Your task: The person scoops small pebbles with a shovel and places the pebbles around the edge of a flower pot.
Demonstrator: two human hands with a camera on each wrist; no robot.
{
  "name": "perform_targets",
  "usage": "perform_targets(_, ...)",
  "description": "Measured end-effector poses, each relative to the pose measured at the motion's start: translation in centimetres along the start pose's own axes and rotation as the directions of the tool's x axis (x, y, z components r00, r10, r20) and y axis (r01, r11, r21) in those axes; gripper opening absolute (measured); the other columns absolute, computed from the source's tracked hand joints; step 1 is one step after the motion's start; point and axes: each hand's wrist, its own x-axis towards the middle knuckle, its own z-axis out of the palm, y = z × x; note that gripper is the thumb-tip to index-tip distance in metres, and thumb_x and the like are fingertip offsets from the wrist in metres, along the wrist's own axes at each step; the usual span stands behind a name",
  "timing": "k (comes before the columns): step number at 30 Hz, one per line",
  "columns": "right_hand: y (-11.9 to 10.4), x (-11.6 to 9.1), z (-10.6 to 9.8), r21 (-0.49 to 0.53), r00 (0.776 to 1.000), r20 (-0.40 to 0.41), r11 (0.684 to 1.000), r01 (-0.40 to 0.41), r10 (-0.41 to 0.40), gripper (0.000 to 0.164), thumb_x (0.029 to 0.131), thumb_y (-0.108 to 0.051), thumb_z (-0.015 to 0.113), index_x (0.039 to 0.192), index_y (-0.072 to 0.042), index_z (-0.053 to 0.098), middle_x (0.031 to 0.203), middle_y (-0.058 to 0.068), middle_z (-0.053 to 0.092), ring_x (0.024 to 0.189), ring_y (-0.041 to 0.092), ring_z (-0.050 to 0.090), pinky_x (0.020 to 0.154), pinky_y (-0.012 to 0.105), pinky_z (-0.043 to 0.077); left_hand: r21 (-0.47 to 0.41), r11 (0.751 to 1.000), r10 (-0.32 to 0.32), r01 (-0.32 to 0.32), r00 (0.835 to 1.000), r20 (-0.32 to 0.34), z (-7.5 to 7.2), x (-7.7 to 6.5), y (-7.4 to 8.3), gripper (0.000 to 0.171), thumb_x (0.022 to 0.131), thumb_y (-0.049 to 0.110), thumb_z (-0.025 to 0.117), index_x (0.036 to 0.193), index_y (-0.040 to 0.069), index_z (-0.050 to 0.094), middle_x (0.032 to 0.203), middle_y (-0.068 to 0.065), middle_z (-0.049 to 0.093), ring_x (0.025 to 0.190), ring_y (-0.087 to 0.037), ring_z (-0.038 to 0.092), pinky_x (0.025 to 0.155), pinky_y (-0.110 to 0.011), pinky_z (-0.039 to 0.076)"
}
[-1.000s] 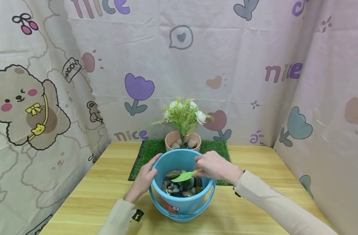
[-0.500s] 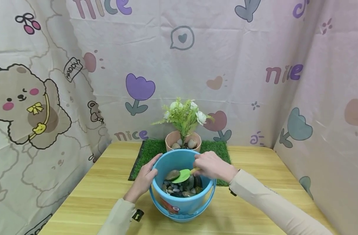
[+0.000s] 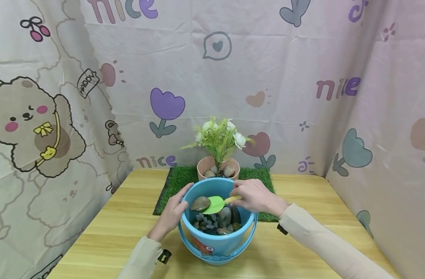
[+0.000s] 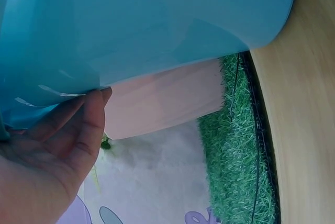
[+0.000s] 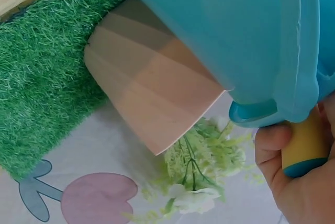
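A blue bucket (image 3: 212, 242) stands on the table, with wet pebbles and bigger stones (image 3: 224, 217) inside. My left hand (image 3: 173, 209) grips its left rim; the left wrist view shows the fingers (image 4: 93, 122) against the bucket's outer wall. In my right hand (image 3: 256, 195) is a small garden trowel with a yellow handle (image 5: 303, 145) and a green blade (image 3: 214, 205). The blade reaches into the bucket, and a large brownish stone (image 3: 200, 203) sits at its tip, by the left inner wall.
Behind the bucket, a pink flowerpot (image 3: 203, 167) with white flowers (image 3: 239, 140) and stones stands on an artificial grass mat (image 3: 259, 174). A wooden table (image 3: 296, 240) lies beneath. Patterned cloth (image 3: 216, 77) hangs at the back and both sides.
The large brownish stone has shifted up and left with the trowel blade, showing more pebbles below. My left hand keeps its place on the rim.
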Motion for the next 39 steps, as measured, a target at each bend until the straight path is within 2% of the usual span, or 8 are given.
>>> perform_targets(7, 0.1, -0.5, 0.0, 0.044, 0.998, -0.060, 0.999, -0.008, 0.011, 0.015, 0.083, -0.034, 0.075, 0.096, -0.025, 0.077, 0.087, -0.011, 0.060, 0.061, -0.001, 0.046, 0.053, 0.015, 0.036, 0.004, 1.000, -0.025, 0.026, 1.000, -0.012, 0.1, 0.0, 0.2, 0.064, 0.088, 0.004, 0.038, 0.152, 0.012, 0.037, 0.146, -0.015, 0.050, 0.125, -0.032, 0.056, 0.087, -0.043, 0.050)
perform_targets(13, 0.2, -1.0, 0.2, 0.069, 0.993, -0.114, 0.997, -0.021, 0.029, 0.020, 0.085, -0.033, 0.074, 0.100, -0.022, 0.078, 0.092, -0.010, 0.066, 0.069, 0.000, 0.056, 0.057, 0.015, 0.042, 0.021, 0.999, -0.028, 0.028, 1.000, -0.012, 0.0, 0.0, 0.2, 0.066, 0.086, 0.004, 0.039, 0.151, 0.010, 0.038, 0.146, -0.014, 0.050, 0.110, -0.027, 0.055, 0.078, -0.038, 0.042)
perform_targets(16, 0.1, -1.2, 0.3, 0.066, 0.989, -0.144, 0.997, -0.035, 0.045, 0.022, 0.085, -0.034, 0.074, 0.102, -0.020, 0.078, 0.094, -0.008, 0.069, 0.075, 0.003, 0.061, 0.060, 0.016, 0.045, 0.020, 0.999, -0.027, 0.027, 1.000, -0.006, 0.0, 0.0, 0.3, 0.065, 0.087, 0.003, 0.038, 0.152, 0.009, 0.037, 0.147, -0.014, 0.049, 0.110, -0.026, 0.055, 0.077, -0.037, 0.042)
perform_targets(25, 0.3, -1.7, 0.1, 0.051, 0.978, -0.200, 0.998, -0.047, 0.056, 0.022, 0.085, -0.034, 0.074, 0.101, -0.020, 0.078, 0.088, -0.008, 0.072, 0.075, 0.006, 0.064, 0.058, 0.017, 0.045, 0.020, 1.000, -0.019, 0.019, 1.000, -0.008, 0.0, 0.1, 0.3, 0.064, 0.088, 0.003, 0.037, 0.151, 0.007, 0.037, 0.144, -0.014, 0.051, 0.104, -0.027, 0.056, 0.076, -0.037, 0.043)
perform_targets(32, 0.9, -2.2, -0.1, 0.056, 0.978, -0.195, 0.997, -0.059, 0.069, 0.022, 0.085, -0.033, 0.074, 0.100, -0.018, 0.079, 0.086, -0.007, 0.072, 0.073, 0.006, 0.062, 0.059, 0.017, 0.044, 0.006, 1.000, -0.024, 0.024, 1.000, -0.014, 0.1, 0.0, 0.3, 0.064, 0.088, 0.003, 0.037, 0.151, 0.010, 0.038, 0.146, -0.015, 0.050, 0.115, -0.030, 0.060, 0.078, -0.036, 0.048)
perform_targets(39, 1.5, -2.4, -0.5, 0.050, 0.977, -0.184, 0.994, -0.095, 0.103, 0.023, 0.084, -0.032, 0.075, 0.103, -0.018, 0.078, 0.089, -0.007, 0.072, 0.074, 0.005, 0.061, 0.060, 0.018, 0.044, -0.004, 1.000, -0.021, 0.020, 1.000, -0.021, 0.2, -0.1, 0.2, 0.064, 0.087, 0.003, 0.037, 0.151, 0.007, 0.038, 0.146, -0.018, 0.050, 0.123, -0.037, 0.058, 0.087, -0.046, 0.053)
